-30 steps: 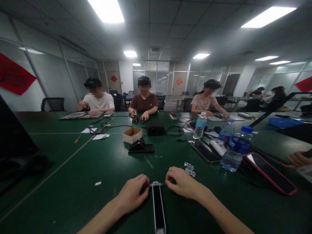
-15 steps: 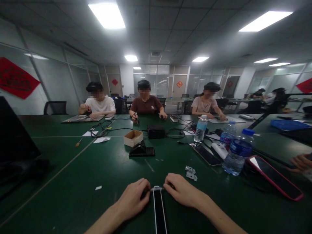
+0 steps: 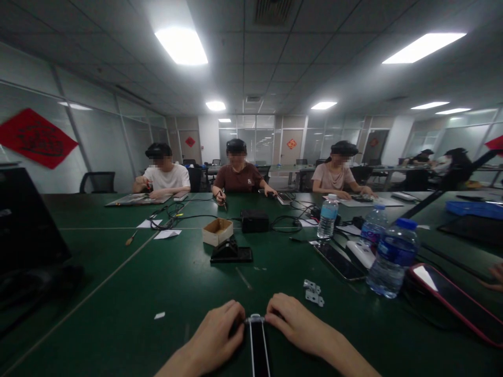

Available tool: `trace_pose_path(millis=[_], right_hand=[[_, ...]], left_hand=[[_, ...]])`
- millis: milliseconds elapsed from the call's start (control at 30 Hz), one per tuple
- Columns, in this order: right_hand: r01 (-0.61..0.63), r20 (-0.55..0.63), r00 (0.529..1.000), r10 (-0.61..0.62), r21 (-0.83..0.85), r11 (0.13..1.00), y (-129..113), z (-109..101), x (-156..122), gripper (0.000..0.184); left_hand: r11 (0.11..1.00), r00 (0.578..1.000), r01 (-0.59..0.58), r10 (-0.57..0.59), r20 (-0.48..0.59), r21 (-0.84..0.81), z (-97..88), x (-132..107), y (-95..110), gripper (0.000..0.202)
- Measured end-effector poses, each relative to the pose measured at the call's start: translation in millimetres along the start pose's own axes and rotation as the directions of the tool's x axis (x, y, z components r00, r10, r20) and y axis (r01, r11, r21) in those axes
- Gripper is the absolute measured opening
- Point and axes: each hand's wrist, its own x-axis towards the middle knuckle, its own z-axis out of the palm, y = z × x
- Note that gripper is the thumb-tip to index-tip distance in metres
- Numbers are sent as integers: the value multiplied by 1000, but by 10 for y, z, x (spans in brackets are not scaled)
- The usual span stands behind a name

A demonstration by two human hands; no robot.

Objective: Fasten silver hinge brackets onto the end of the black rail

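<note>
A long black bar with silver edges (image 3: 259, 351) lies on the green table (image 3: 137, 288), running from the bottom edge away from me. My left hand (image 3: 218, 335) curls against the left side of its far end, fingers closed on it. My right hand (image 3: 296, 322) grips the right side of the same end with bent fingers. Two small silver metal brackets (image 3: 313, 292) lie just beyond my right hand.
A water bottle (image 3: 391, 256) and a red-cased phone (image 3: 456, 301) stand to the right, another phone (image 3: 340, 260) beside them. A black stand (image 3: 231, 252), cardboard box (image 3: 217, 231) and cables sit mid-table. Three people work at the far side. A dark monitor (image 3: 27, 225) is left.
The view has tilted upward, so my hands and the bar sit lower in the picture. Both hands keep their hold on the bar's far end.
</note>
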Motion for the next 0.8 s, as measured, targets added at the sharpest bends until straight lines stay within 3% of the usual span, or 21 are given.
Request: trace_pose_path(millis=[100,267,367,500,800], right_hand=[[20,-38,999,-22,-41,999,38,-95,-8,19],[-75,-317,949,-2,-232,970,298,-368,-70,25],[-136,-197,978,74,-321,937,413,-454,-115,22],[-134,-63,991,121,-300,945,401,-425,-126,19],[-178,-65,984,167,-263,948,436,-264,-60,16]], left_hand=[[1000,1000,11,-11,16,5,-14,1,21,11],[998,998,62,-62,-12,-14,-68,5,77,11],[997,996,73,-75,-39,-38,-62,18,58,14],[997,996,47,-51,-72,-59,-21,32,10,21],[996,983,-55,40,-181,-77,-17,-1,15,17]])
